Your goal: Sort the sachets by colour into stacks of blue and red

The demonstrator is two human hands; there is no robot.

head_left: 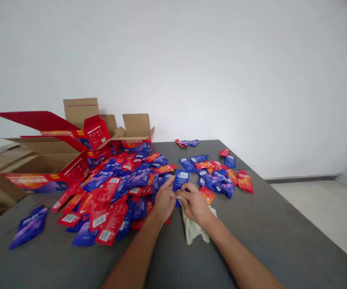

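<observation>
A blue pouch point(182, 178) with a white barcode label is up between my hands. My left hand point(165, 200) is closed on its left edge. Under my right hand point(195, 204) hangs a pale cloth point(192, 229), gripped by the fingers against the pouch's lower end. To the left spreads a large heap of red and blue pouches point(110, 192). On the right lies a smaller group of blue and orange pouches point(217, 178). My fingertips partly hide the lower part of the held pouch.
Open red cardboard boxes point(71, 170) stand at the left and back left, with a smaller open box point(135, 143) beside them. A single blue pouch point(29, 225) lies at the front left. Several pouches point(188, 143) sit at the grey table's point(270, 241) far edge, near a white wall.
</observation>
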